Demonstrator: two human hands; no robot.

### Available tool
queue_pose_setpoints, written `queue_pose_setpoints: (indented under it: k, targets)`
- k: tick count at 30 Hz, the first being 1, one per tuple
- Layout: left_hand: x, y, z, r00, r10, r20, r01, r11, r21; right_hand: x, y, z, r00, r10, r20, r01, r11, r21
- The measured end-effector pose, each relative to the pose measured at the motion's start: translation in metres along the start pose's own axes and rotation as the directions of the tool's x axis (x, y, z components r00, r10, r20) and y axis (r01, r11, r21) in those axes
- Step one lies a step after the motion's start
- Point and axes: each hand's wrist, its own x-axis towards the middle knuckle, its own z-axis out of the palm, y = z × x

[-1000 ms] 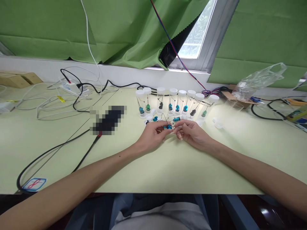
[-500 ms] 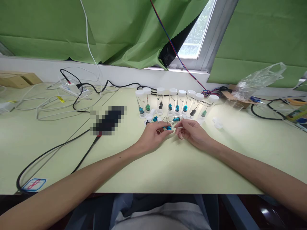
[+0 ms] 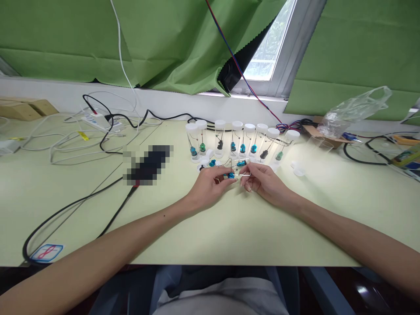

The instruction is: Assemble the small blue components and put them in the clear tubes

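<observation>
Blue component point(image 3: 231, 175) pinched by left hand point(image 3: 210, 187) and right hand point(image 3: 264, 183) fingers point(image 3: 220, 178), beside capped vials point(image 3: 236, 136) holding others.

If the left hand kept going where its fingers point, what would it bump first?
Most likely the right hand: the left hand points rightward, pinching a small blue component, and the right fingers sit just beyond it.
</observation>
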Motion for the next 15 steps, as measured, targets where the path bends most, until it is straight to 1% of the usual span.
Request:
queue_pose_setpoints:
  k: [3, 10, 15]
  targets:
    - [-0.0001, 0.0000, 0.0002, 1.000, 0.021, -0.005, -0.021, 1.000, 0.012, 0.0001, 0.0002, 0.0002, 1.000, 0.003, -0.008, -0.003, 1.000, -0.003]
    - [0.0000, 0.0001, 0.0001, 0.993, 0.117, -0.020, -0.115, 0.990, 0.079, -0.0006, -0.0021, 0.0024, 0.999, 0.019, -0.046, -0.020, 1.000, -0.018]
    - [0.0003, -0.0013, 0.0002, 0.989, 0.145, -0.003, -0.144, 0.984, 0.104, -0.0002, -0.0015, 0.0021, 0.997, 0.021, -0.069, -0.024, 0.998, -0.052]
